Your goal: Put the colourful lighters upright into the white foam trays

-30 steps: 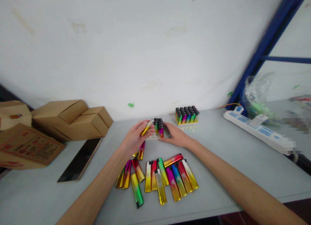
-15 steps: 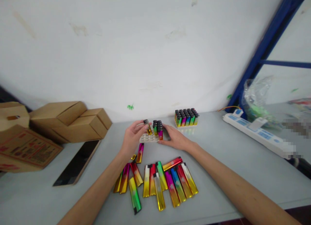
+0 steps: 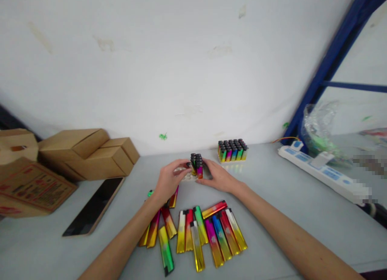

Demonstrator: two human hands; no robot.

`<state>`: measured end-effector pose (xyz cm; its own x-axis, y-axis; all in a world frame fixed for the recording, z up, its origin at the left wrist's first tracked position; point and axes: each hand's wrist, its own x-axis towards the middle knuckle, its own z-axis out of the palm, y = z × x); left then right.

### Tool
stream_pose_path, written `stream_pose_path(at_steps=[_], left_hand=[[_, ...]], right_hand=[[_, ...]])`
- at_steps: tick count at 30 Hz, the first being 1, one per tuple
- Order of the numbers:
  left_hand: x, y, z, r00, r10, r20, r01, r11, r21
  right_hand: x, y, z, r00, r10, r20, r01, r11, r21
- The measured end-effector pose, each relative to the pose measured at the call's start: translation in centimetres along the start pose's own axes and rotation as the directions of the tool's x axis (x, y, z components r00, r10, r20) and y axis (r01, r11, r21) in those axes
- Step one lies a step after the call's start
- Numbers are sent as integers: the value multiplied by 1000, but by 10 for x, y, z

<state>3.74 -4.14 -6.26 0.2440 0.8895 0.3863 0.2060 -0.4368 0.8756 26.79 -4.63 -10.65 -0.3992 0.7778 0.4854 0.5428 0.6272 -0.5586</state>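
Observation:
A white tray with round holes [image 3: 188,176] sits between my two hands near the wall. Several upright lighters with black tops [image 3: 198,159] stand in its right part. My left hand [image 3: 169,178] pinches a lighter [image 3: 194,170] over the tray, close against the standing ones; my fingers hide part of it. From the other side, my right hand [image 3: 220,176] grips the tray's right end, thumb at the front corner and fingers behind. Loose metallic lighters [image 3: 198,247] in gold, red, green, blue and purple lie on the table between my forearms.
Another block of upright lighters [image 3: 232,151] stands by the wall. On the left are cardboard boxes [image 3: 87,155] and a dark-screened phone or tablet [image 3: 95,207]. A white power strip [image 3: 323,171] and a clear plastic bag [image 3: 320,122] are at the right.
My left hand has moved right with the lighter, from above the tray's left holes to beside the standing lighters. My right hand keeps its place at the tray.

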Motion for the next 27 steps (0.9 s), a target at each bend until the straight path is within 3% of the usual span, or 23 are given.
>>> stream_pose_path(at_steps=[8, 14, 22, 27], left_hand=[[7, 12, -4, 996, 55, 73, -61, 995, 84], [5, 10, -1, 994, 77, 78, -83, 994, 74], [9, 8, -11, 993, 85, -79, -83, 996, 26], [4, -2, -6, 994, 100, 38, -103, 991, 90]], right_hand=[[0, 0, 3, 1000, 6, -6, -6, 1000, -11], [0, 0, 3, 999, 33, 1, -33, 999, 13], [1, -3, 1, 999, 51, 20, -51, 998, 23], [1, -3, 1, 999, 51, 18, -52, 998, 28]])
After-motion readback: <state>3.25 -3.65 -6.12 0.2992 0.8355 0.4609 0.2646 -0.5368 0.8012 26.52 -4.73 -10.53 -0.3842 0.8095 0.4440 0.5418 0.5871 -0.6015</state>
